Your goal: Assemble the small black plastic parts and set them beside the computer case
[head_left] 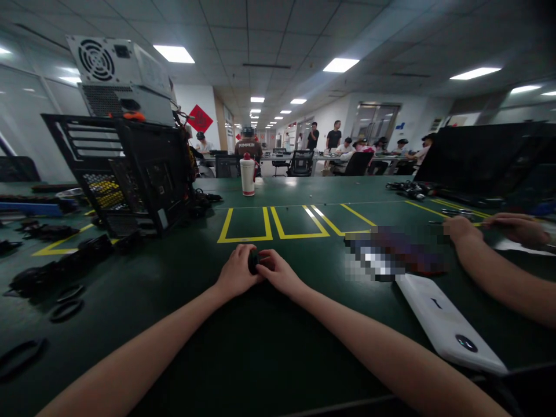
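Just in front of the yellow tape rectangles, my left hand [238, 271] has its fingers closed round a small dark round object [253, 262]. Touching the same object from the right is my right hand [278, 271], its thumb and fingers pinched against the edge. What the object is cannot be made out. Both hands are close above the green tabletop [260, 347]. Yellow tape [245, 239] marks the table just beyond them.
An open computer case [160, 185] with power supplies [125, 69] on top stands left, near cables and black rings [66, 311]. A white cup [248, 176] is at the back. Right are a white device [447, 318], a monitor [482, 159] and another person's hands [464, 231].
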Motion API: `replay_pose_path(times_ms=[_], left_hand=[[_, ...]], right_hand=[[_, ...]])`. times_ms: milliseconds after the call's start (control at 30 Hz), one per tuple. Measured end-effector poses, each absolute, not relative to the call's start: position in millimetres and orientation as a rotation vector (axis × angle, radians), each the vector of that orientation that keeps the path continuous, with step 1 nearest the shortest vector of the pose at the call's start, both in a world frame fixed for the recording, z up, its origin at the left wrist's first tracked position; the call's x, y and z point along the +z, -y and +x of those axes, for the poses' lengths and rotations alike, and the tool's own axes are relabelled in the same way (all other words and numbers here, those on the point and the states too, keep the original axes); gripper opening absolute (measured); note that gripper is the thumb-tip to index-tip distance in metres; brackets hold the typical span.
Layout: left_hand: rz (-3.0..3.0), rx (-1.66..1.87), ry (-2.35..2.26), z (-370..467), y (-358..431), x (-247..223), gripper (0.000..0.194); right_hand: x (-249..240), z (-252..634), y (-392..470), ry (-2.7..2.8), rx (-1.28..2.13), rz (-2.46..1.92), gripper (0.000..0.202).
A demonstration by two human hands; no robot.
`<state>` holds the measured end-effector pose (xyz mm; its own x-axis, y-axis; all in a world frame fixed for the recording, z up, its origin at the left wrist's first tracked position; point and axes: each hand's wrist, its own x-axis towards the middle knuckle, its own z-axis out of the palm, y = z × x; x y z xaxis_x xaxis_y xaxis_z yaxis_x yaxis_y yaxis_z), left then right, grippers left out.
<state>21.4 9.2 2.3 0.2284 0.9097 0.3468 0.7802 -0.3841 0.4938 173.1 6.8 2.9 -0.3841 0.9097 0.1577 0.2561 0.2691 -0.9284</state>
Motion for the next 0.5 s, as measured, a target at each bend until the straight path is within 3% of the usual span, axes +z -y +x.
replay_pose_path(times_ms=[133,500], left_hand=[[2.127,0.906,-1.378,8.7,-15.4,-3.8,0.076],[1.946,0.9,-1.021,-0.9,-13.9,-1.4,0.09]], right_hand=[[6.4,175.1,-12.0,1.775,1.327,-0.983,0.043],[4.7,174.7,-7.6,1.654,1.247,-0.937,0.042]])
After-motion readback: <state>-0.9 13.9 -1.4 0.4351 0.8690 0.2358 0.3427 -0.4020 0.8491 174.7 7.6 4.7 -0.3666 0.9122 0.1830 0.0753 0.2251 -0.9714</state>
